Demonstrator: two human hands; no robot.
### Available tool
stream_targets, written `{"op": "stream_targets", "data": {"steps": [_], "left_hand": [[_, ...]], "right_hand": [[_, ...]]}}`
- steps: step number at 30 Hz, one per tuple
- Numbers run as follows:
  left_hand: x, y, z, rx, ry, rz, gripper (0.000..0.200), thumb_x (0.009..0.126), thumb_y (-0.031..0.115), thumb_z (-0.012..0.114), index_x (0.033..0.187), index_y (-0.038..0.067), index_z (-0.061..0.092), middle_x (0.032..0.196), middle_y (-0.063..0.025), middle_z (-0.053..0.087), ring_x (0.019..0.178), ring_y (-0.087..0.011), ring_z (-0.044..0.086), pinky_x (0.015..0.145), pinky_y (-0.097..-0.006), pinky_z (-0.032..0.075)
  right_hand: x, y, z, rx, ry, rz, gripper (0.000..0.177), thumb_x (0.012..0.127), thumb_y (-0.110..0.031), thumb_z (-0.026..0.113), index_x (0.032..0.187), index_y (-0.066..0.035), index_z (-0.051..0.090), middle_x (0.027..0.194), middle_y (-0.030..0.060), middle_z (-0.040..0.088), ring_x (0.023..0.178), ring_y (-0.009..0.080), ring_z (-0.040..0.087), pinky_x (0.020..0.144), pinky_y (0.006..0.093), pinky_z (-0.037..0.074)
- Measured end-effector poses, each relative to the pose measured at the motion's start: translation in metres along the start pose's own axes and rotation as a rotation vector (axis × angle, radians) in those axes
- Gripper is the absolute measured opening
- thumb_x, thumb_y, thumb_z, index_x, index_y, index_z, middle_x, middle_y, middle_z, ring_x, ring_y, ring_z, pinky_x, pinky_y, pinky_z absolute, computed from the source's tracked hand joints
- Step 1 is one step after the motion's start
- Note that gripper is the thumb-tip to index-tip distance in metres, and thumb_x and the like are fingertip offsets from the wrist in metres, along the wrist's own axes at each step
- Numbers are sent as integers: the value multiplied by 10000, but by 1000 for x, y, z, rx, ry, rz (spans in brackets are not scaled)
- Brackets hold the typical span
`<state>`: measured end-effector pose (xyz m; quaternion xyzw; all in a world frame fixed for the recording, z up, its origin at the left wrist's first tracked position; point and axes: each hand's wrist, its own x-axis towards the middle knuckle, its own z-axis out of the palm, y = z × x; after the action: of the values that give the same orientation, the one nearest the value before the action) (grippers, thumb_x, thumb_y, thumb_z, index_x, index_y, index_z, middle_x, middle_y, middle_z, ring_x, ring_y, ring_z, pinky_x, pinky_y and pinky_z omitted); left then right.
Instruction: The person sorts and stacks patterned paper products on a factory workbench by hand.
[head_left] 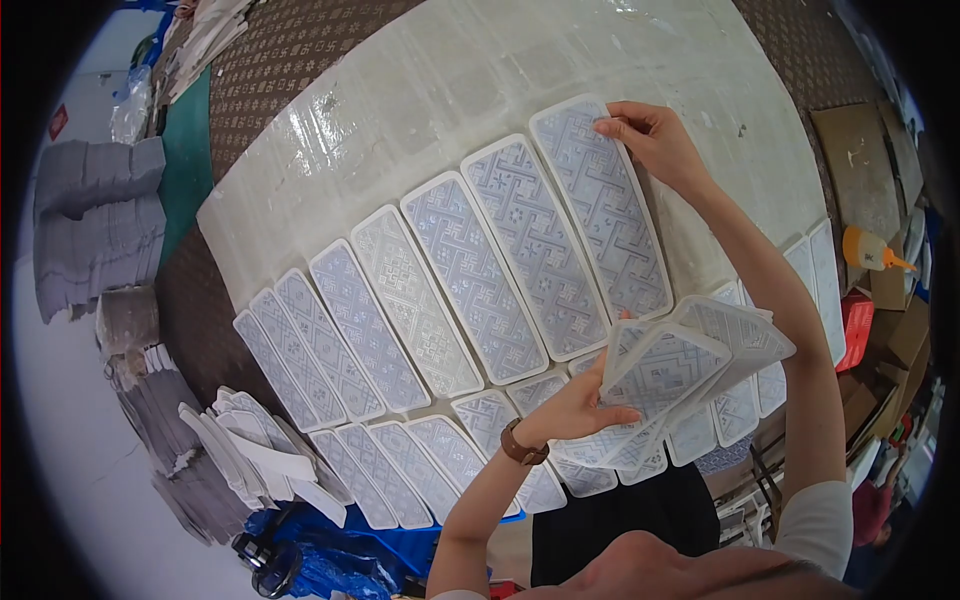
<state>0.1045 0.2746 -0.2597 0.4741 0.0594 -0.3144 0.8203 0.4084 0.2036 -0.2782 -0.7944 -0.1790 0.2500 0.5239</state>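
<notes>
Pale panels with rounded corners and a blue-grey geometric pattern lie in two rows on the table. My right hand (655,145) pinches the top right edge of the patterned panel (600,205) at the right end of the far row, thumb on its face. That panel lies flat beside another patterned panel (535,245). My left hand (570,410), with a brown watch on the wrist, is closed on a fanned stack of patterned panels (665,375), thumb on top. The stack is above the near row and hides part of it.
The pale, glossy table (420,100) curves at the edges of the view. Stacks of grey sheets (100,220) and a pile of white strips (265,450) stand at the left. A yellow-topped bottle (870,250), a red box (853,330) and cardboard (860,160) are at the right.
</notes>
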Motion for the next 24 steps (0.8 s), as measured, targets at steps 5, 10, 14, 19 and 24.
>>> {"op": "stream_targets", "data": {"steps": [5,10,14,19,24], "left_hand": [[-1,2,-2,-89,-24,-17,816,827,118,748,1486,68,270,1454,-128,384,1314,-209,401,1082,-375,361],[-3,4,-8,-117,-65,-74,865,837,58,722,1519,70,191,1493,-122,342,1342,-193,366,1110,-366,320],[-5,-1,-12,-75,-26,-59,791,835,82,734,1481,43,279,1410,-123,463,1293,-194,435,1087,-357,348],[-17,12,-11,-223,118,-50,693,817,94,751,1407,12,396,1318,-111,552,1228,-200,511,1045,-348,401],[-14,13,-10,-547,381,57,638,807,71,749,1364,11,443,1273,-101,585,1167,-205,561,1006,-343,440]], "right_hand": [[6,18,5,-151,28,-8,295,870,-213,715,1128,-70,694,704,-61,543,645,54,450,597,229,397],[-13,-5,15,-410,163,-143,346,874,-216,695,1213,-157,663,756,-27,533,696,79,491,608,249,422],[-15,-11,23,-995,117,-379,366,897,-212,650,1262,-231,632,850,19,534,798,115,527,658,273,446],[-23,-19,-5,-741,-31,-308,293,957,-243,573,1236,-191,645,945,45,562,892,142,542,738,297,461],[-79,-15,-37,198,-391,158,379,1002,-384,485,1085,-59,662,880,9,615,806,95,551,676,251,455]]}}
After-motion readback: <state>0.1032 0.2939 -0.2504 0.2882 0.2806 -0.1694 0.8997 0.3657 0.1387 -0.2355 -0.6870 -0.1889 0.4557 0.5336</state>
